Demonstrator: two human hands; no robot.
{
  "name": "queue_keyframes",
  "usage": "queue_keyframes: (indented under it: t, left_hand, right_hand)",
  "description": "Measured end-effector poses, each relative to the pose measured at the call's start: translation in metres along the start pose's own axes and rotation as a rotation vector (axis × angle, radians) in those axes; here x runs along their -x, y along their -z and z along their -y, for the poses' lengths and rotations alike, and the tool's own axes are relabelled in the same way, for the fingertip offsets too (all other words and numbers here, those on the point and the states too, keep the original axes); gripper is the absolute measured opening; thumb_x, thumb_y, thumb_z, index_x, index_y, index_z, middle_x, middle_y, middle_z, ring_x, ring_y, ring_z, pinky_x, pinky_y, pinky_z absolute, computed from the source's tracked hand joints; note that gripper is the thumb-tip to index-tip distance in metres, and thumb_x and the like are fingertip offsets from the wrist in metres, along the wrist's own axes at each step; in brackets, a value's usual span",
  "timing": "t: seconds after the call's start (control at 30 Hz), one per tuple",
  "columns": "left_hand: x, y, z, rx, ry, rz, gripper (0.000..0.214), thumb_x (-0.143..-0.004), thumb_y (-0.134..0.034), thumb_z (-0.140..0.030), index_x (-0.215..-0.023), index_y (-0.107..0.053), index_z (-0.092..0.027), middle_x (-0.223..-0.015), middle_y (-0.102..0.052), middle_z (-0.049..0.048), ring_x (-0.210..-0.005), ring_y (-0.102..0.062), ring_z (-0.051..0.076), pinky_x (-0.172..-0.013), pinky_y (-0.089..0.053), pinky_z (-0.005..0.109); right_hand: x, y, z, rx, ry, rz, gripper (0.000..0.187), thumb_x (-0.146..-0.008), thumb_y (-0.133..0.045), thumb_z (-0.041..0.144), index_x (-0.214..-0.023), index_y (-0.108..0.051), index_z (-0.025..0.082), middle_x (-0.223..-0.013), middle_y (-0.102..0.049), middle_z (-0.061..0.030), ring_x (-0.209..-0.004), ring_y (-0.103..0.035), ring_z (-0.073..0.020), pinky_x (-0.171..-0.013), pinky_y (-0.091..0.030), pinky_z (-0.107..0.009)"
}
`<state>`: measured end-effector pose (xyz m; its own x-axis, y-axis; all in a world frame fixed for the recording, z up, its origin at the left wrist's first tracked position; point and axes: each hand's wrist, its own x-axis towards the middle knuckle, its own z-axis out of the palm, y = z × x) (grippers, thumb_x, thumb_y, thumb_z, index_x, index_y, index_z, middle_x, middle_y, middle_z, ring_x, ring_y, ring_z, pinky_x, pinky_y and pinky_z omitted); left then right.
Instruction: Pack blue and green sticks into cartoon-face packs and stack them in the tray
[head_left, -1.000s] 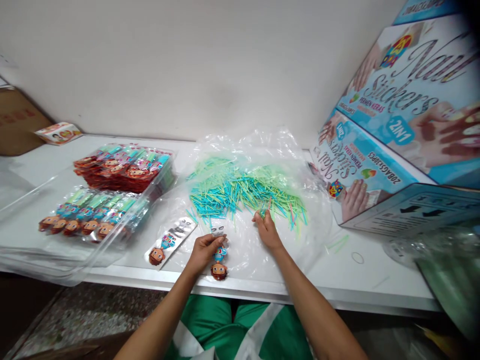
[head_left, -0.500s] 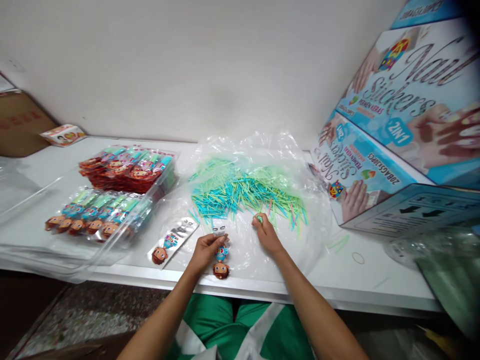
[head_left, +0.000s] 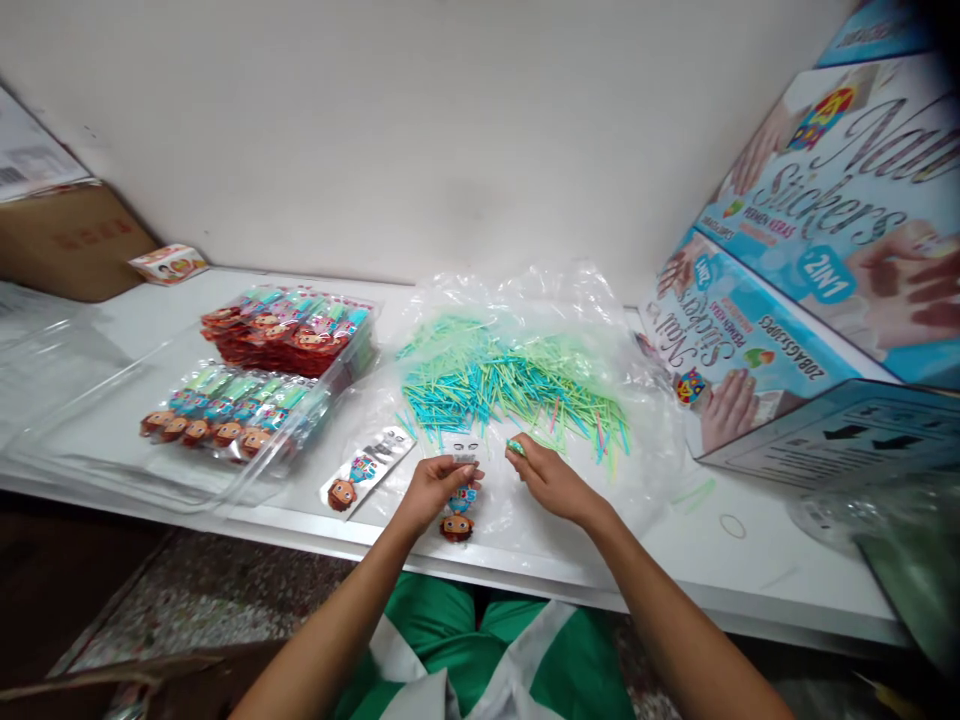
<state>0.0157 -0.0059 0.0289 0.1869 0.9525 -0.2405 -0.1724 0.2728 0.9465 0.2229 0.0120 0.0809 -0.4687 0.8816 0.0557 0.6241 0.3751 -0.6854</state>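
Note:
My left hand [head_left: 433, 487] is closed on a small printed plastic pouch [head_left: 457, 527] with a cartoon child on it, near the table's front edge. The fingers cover the pouch's middle; whether its mouth is open I cannot tell. Just to the right, my right hand [head_left: 555, 482] pinches a small bunch of thin green sticks [head_left: 515, 447], seen nearly end-on and apart from the pouch. Beyond both hands lies a heap of blue and green thin sticks [head_left: 495, 388] on a clear plastic bag [head_left: 649, 440]. Flat pouches of the same print [head_left: 366, 470] lie left of my left hand.
On the left, a clear plastic tray [head_left: 217, 497] holds filled pouches [head_left: 225, 412] in stacked rows. A cardboard box [head_left: 82, 240] and a small carton [head_left: 169, 264] stand behind it. Large nail sticker boxes [head_left: 757, 320] rise on the right, with a rubber band [head_left: 733, 526] in front.
The view has swung a little to the left. My right hand, with the green sticks, has come closer to the pouch. My left hand keeps its hold on the pouch.

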Motion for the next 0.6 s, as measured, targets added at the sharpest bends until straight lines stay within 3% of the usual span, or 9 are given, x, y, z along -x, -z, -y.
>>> queue_keyframes:
  t: [0.2, 0.3, 0.43, 0.6]
  left_hand:
    - [0.008, -0.007, -0.016, -0.121, -0.06, 0.067, 0.033, -0.069, -0.069, -0.039, -0.08, -0.071, -0.009, -0.078, -0.071, 0.0125, -0.072, -0.066, 0.021, -0.072, -0.049, 0.032]
    - [0.012, -0.01, -0.02, -0.085, -0.027, 0.096, 0.035, -0.066, -0.071, -0.038, -0.084, -0.07, -0.009, -0.08, -0.071, 0.0124, -0.073, -0.066, 0.021, -0.073, -0.049, 0.033]
    - [0.015, -0.013, -0.022, 0.039, 0.007, 0.17, 0.055, -0.062, -0.076, -0.032, -0.112, -0.06, -0.014, -0.09, -0.07, 0.0106, -0.083, -0.066, 0.023, -0.075, -0.049, 0.034]
    - [0.021, -0.022, -0.027, 0.019, -0.015, 0.193, 0.041, -0.07, -0.069, -0.035, -0.104, -0.064, -0.013, -0.094, -0.069, 0.0118, -0.089, -0.064, 0.024, -0.078, -0.047, 0.032]
  right_hand:
    - [-0.002, 0.009, 0.019, 0.058, 0.054, 0.072, 0.022, -0.094, -0.031, 0.036, -0.106, -0.042, 0.021, -0.088, -0.058, -0.0037, -0.08, -0.056, -0.0177, -0.07, -0.039, -0.027]
    - [-0.005, 0.005, 0.018, 0.134, 0.08, 0.101, 0.019, -0.093, -0.032, 0.035, -0.092, -0.044, 0.021, -0.077, -0.056, -0.002, -0.069, -0.053, -0.0166, -0.063, -0.037, -0.026]
    - [-0.004, 0.002, 0.018, 0.196, 0.093, 0.086, 0.017, -0.093, -0.031, 0.031, -0.083, -0.04, 0.021, -0.073, -0.051, -0.0005, -0.064, -0.049, -0.0152, -0.059, -0.034, -0.025]
    - [-0.001, 0.004, 0.023, 0.26, 0.099, 0.089, 0.012, -0.092, -0.032, 0.026, -0.084, -0.038, 0.021, -0.074, -0.051, -0.0009, -0.064, -0.048, -0.0148, -0.058, -0.033, -0.025]
